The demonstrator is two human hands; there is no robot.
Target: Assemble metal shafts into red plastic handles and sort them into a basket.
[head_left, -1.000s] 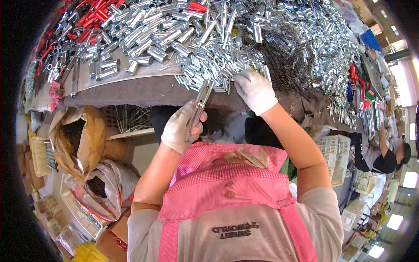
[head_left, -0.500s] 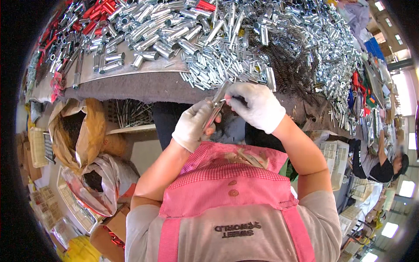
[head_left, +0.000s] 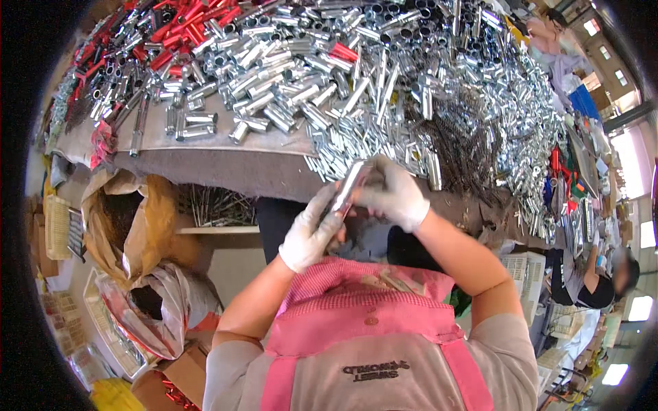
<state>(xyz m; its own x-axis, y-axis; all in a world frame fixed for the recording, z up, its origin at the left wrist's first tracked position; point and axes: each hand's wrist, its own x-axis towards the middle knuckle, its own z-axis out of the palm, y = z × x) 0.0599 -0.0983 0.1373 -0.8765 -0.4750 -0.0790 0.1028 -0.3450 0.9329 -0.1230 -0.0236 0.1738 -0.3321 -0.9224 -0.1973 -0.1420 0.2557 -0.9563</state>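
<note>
In front of my apron, a shiny metal tube [head_left: 351, 183] tilts up and away from me. My left hand [head_left: 307, 236], in a white glove, is closed around its lower part. Against the tube's right side, the gloved right hand [head_left: 397, 197] has its fingers bent around the upper part; they are slightly blurred and partly hidden. Whether a small pin is still between them cannot be seen. Just beyond the hands, short thin metal pins [head_left: 363, 144] lie heaped at the table's near edge.
Large chrome tubes [head_left: 274, 82], red tubes [head_left: 188, 31] and dark springs [head_left: 459, 147] cover the worktable [head_left: 253, 161]. Open sacks [head_left: 130, 226] and plastic crates [head_left: 528, 274] stand below. Another person [head_left: 596, 288] works at far right.
The tube has turned, showing a broad shiny side. My right hand has closed in on it, and the white pin-like piece at its fingertips no longer shows. The view has shifted.
</note>
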